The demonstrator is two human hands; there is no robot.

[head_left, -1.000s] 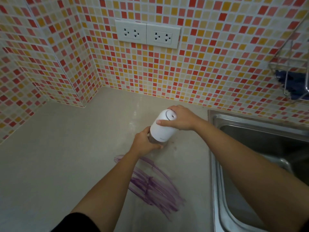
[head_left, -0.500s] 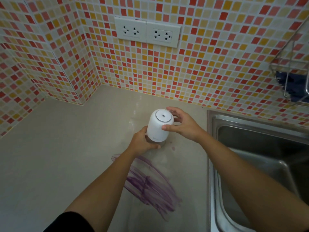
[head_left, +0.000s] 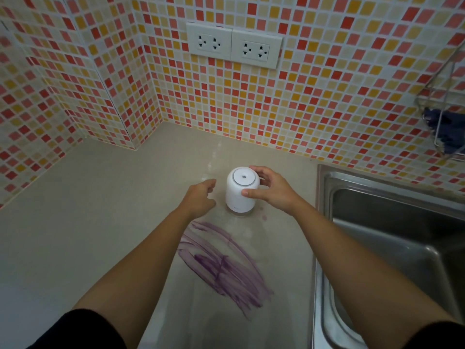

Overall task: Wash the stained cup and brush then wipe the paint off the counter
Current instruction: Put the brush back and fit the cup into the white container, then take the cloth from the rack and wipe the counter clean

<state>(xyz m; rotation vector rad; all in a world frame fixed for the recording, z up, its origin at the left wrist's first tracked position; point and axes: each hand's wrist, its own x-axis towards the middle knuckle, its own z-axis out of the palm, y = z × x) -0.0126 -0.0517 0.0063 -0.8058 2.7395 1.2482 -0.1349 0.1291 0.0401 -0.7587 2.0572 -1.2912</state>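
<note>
A white cylindrical container point(head_left: 239, 195) with a small hole in its top stands upright on the beige counter point(head_left: 105, 222), on a clear base. My right hand point(head_left: 270, 190) grips it from the right, thumb on its front and fingers behind its top. My left hand point(head_left: 201, 197) hovers just left of it with loosely curled fingers, holding nothing and apart from the container. A wide smear of purple paint point(head_left: 224, 265) lies on the counter in front of the container. No cup or brush is in view.
A steel sink point(head_left: 392, 243) lies to the right of the counter. A wire rack point(head_left: 450, 117) with a dark blue cloth hangs on the tiled wall at the far right. Two white wall sockets point(head_left: 234, 46) sit above the counter.
The container went from tilted in both hands to upright on the counter. My left hand has let go of its base and drawn left; my right hand still holds it.
</note>
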